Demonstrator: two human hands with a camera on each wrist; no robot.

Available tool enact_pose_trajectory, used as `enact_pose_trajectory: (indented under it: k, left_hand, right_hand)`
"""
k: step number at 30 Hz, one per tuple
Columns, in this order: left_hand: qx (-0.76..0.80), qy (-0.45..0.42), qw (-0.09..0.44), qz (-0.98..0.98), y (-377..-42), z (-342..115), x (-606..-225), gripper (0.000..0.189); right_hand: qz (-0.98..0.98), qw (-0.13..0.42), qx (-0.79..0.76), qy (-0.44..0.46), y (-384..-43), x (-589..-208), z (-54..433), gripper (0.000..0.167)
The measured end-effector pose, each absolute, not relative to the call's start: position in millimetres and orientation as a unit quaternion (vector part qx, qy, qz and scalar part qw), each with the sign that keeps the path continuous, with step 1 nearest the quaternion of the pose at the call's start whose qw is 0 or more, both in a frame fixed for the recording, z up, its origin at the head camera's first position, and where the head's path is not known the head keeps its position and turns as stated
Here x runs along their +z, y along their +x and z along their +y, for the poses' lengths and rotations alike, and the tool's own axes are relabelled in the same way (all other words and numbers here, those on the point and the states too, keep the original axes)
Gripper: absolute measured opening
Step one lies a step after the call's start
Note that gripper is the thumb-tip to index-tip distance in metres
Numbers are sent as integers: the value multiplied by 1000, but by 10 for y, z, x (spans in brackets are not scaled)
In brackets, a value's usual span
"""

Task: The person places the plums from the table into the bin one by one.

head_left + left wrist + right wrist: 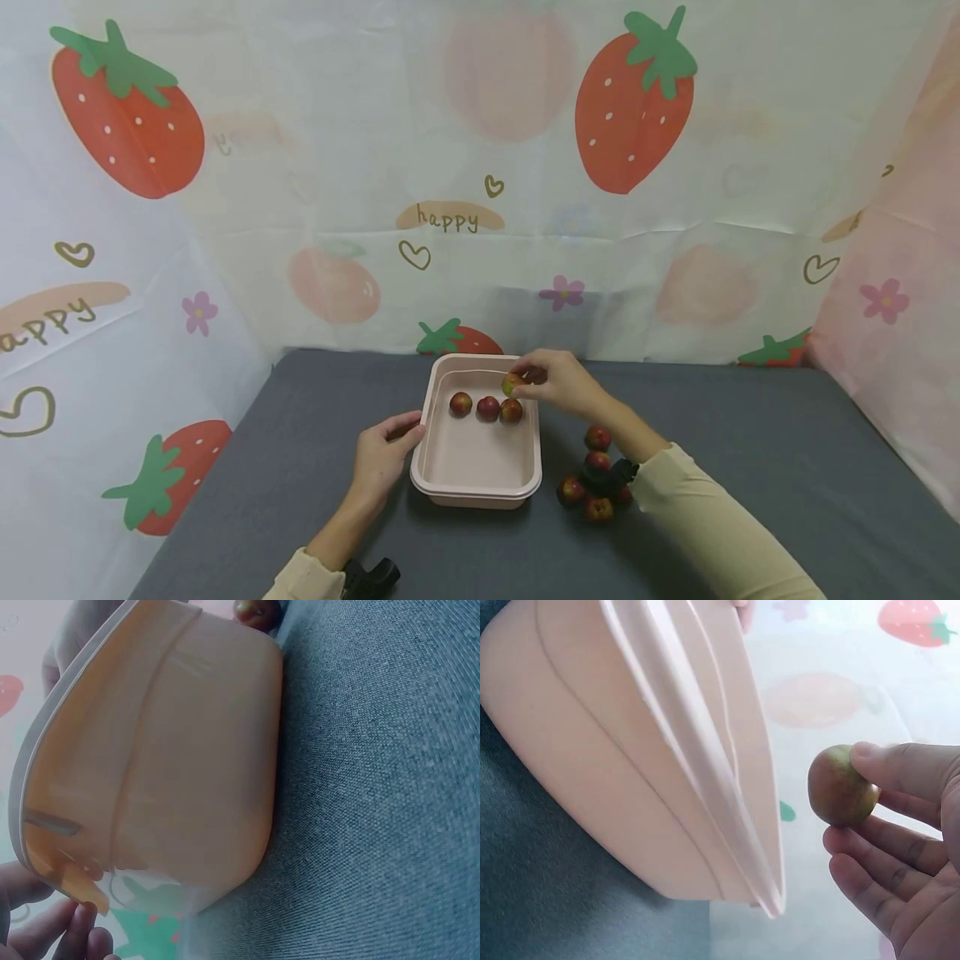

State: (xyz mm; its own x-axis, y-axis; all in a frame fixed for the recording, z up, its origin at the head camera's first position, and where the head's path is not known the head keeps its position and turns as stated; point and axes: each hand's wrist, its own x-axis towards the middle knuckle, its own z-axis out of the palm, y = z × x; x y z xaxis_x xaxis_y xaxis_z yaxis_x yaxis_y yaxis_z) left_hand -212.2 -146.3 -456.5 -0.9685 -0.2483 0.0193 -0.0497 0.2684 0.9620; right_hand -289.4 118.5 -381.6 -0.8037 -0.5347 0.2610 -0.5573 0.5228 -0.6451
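A pale pink plastic box [476, 462] sits on the grey cloth, with three small red apples [461, 404] lying in its far half. My left hand [382, 454] holds the box's left rim; the left wrist view has the thumb and fingers [75, 930] pinching that rim. Over the far right corner of the box, my right hand [558, 383] pinches a small red-and-green apple [844, 785] between thumb and fingertips. In the right wrist view this apple appears beside the box's rim [705, 787], held in the air.
Several more small apples [598, 509] lie on the grey cloth [712, 467] right of the box, partly hidden under the right forearm and its black wrist camera [611, 475]. A white printed curtain [337, 183] hangs behind and at both sides.
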Motion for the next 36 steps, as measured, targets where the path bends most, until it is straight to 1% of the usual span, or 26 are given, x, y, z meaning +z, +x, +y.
enact_pose_trajectory:
  k: [17, 27, 36]
  left_hand:
    - [-592, 95, 84, -796, -2117, -1468, -4564, 30]
    - [-591, 94, 84, -797, -2113, -1463, -4559, 30]
    - [-591, 92, 87, -797, -2112, -1453, -4560, 30]
  right_hand:
    - [-878, -10, 341, 337, -2945, -3967, 982, 25]
    - [-886, 7, 283, 368, -2966, -4042, 920, 20]
    - [-893, -17, 233, 384, -2936, -4051, 852, 16]
